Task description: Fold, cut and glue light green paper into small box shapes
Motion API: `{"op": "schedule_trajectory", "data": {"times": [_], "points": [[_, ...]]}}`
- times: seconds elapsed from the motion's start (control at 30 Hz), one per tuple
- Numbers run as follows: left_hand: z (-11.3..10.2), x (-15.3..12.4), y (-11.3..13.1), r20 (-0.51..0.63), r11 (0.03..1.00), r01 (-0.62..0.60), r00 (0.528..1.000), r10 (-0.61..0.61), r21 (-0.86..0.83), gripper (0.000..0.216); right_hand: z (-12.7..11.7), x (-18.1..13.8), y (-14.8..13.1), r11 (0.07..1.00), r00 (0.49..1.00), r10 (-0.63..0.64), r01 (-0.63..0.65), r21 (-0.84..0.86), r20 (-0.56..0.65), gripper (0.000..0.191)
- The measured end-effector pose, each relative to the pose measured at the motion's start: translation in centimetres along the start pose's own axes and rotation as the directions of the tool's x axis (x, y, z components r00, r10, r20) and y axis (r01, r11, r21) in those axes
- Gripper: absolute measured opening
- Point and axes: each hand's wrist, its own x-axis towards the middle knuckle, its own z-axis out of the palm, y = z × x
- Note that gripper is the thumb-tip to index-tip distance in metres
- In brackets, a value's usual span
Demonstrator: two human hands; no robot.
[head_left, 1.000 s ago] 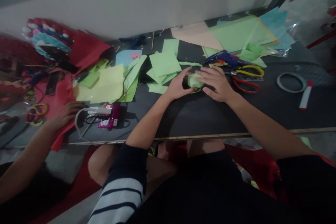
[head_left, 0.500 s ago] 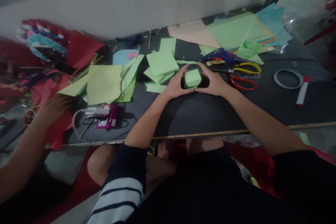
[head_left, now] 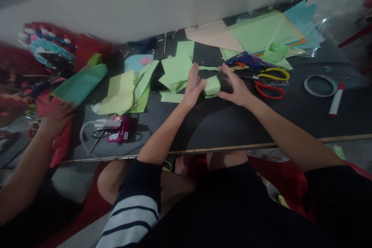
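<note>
A small light-green folded paper block [head_left: 212,86] rests on the dark table between my two hands. My left hand [head_left: 193,87] is just to its left, fingers stretched, with the thumb close to or touching its side; I cannot tell which. On the other side my right hand [head_left: 236,88] is spread, its thumb near the block's lower right corner. Neither hand grips anything. Behind the block lies a narrow green paper strip [head_left: 208,68]. Green paper squares [head_left: 177,69] are piled left of my left hand.
Right of my hands lie scissors with a yellow and a red handle [head_left: 270,92], a glue gun [head_left: 245,60], a tape roll [head_left: 319,85] and a marker [head_left: 337,100]. Coloured sheets [head_left: 258,33] are stacked behind. At left are a purple power adapter [head_left: 119,130] and a co-worker's hand [head_left: 58,118].
My hands, earlier curved around the green block in a ring, have parted at the thumbs. At left, the co-worker's hand is now by a teal-green paper piece that has come into view.
</note>
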Motion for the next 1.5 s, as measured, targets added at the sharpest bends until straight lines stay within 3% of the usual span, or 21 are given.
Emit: {"op": "schedule_trajectory", "data": {"times": [0.07,0.13,0.27,0.37,0.47,0.53,0.6,0.67,0.8,0.97,1.1,1.33,1.5], "points": [[0.6,0.2,-1.3,-0.074,0.984,0.111,0.990,-0.123,-0.139,0.084,0.9,0.2,0.3,0.979,0.995,0.088,-0.077,0.190,-0.050,0.125],[1.2,0.2,-2.1,-0.077,0.952,0.210,0.970,-0.232,-0.223,0.084,1.9,0.3,0.6,0.932,0.984,0.173,-0.148,0.331,-0.047,0.125],[2.9,-0.1,-1.6,-0.066,0.905,0.288,0.944,-0.324,-0.314,0.089,3.1,0.1,0.0,0.885,0.973,0.226,-0.223,0.408,0.042,0.131],[3.7,-0.2,-0.4,-0.059,0.904,0.267,0.951,-0.303,-0.335,0.083,3.0,-0.2,-1.1,0.923,0.985,0.162,-0.174,0.343,0.064,0.122],[2.9,-0.3,0.7,-0.035,0.950,0.192,0.978,-0.207,-0.248,0.085,2.1,-0.6,-1.6,0.966,0.995,0.078,-0.092,0.244,0.066,0.116],[1.4,-0.4,1.5,0.033,0.991,0.078,0.997,-0.075,-0.107,0.097,1.5,-0.7,-1.4,0.985,0.996,0.054,-0.064,0.159,0.069,0.129],[-0.3,-0.4,2.4,0.155,0.995,-0.066,0.986,0.055,0.070,0.110,1.1,-0.7,-1.0,0.998,0.996,0.044,-0.048,0.050,0.081,0.145],[-1.7,-0.4,3.3,0.251,0.974,-0.136,0.964,0.087,0.183,0.102,1.0,-0.6,-0.6,0.998,0.993,0.041,-0.036,-0.047,0.108,0.149],[-2.2,-0.4,4.3,0.251,0.972,-0.112,0.966,0.057,0.209,0.075,1.1,-0.2,-0.5,0.989,0.994,0.033,-0.017,-0.149,0.104,0.136],[-1.4,-0.1,3.7,0.121,0.997,-0.028,0.993,0.018,0.075,0.077,1.2,-0.2,-0.4,0.981,0.999,-0.032,0.037,-0.193,0.032,0.131],[-1.6,0.2,3.4,0.053,0.999,-0.032,0.998,0.030,0.024,0.078,1.1,-0.2,0.2,0.983,1.000,0.000,0.003,-0.181,0.015,0.134],[-1.9,0.1,3.2,0.127,0.994,-0.107,0.986,0.107,-0.005,0.086,1.0,-0.2,0.2,0.985,0.994,0.056,-0.040,-0.167,0.090,0.127],[-2.2,0.2,3.3,0.160,0.991,-0.116,0.982,0.104,0.067,0.091,0.7,-0.1,0.1,0.989,0.998,0.041,-0.034,-0.143,0.046,0.127]]}}
